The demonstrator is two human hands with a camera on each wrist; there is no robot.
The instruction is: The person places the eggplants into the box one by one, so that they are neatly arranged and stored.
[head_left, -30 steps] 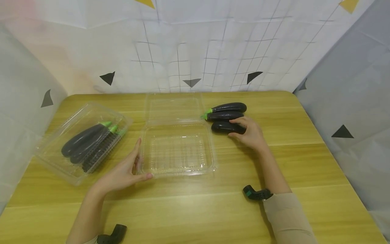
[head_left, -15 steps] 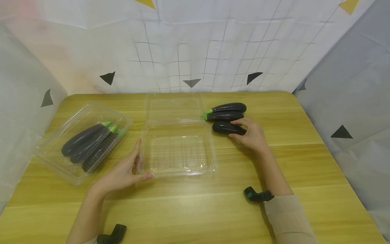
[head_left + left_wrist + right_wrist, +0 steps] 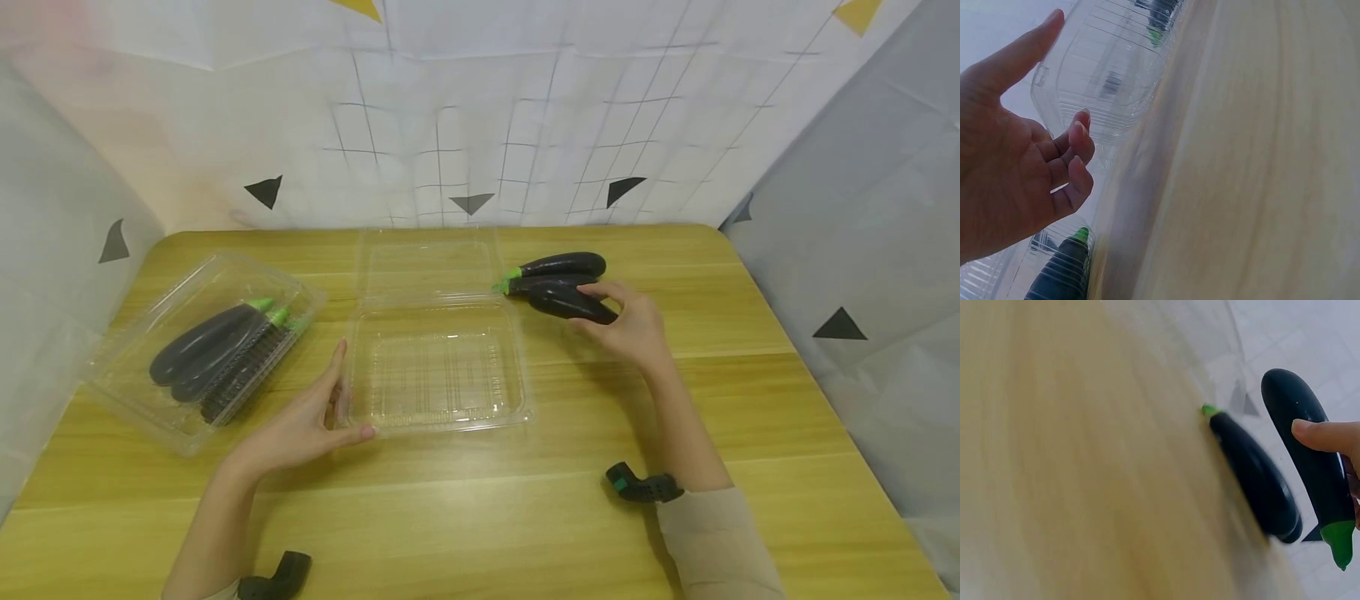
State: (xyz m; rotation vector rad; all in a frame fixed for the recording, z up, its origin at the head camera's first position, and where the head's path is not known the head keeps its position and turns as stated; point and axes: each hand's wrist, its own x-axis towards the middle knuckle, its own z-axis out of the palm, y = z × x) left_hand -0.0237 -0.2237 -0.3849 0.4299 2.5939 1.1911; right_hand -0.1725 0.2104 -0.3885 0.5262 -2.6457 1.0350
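My right hand (image 3: 633, 329) grips a dark purple eggplant (image 3: 564, 302) between thumb and fingers. The right wrist view shows this eggplant (image 3: 1300, 434) raised off the table, its green stem end pointing down. Just behind lie two more eggplants (image 3: 566, 264) on the table, the nearer one partly covered in the head view. My left hand (image 3: 296, 429) touches the left side and front corner of a clear plastic clamshell box (image 3: 442, 427). Its thumb lies at the front rim, while the loosely bent fingers (image 3: 1082, 140) rest beside the wall. The box's lid is folded back.
At the left stands another clear plastic box (image 3: 180, 437), lid down, with several eggplants (image 3: 206, 337) inside. Everything is on a wood-grain table (image 3: 480, 525). White sheets (image 3: 420, 108) with dark triangles surround the back and sides.
My right hand has lifted the front eggplant and drawn it slightly right, tilting it so it now overlaps the one behind. My left hand and the boxes have stayed put.
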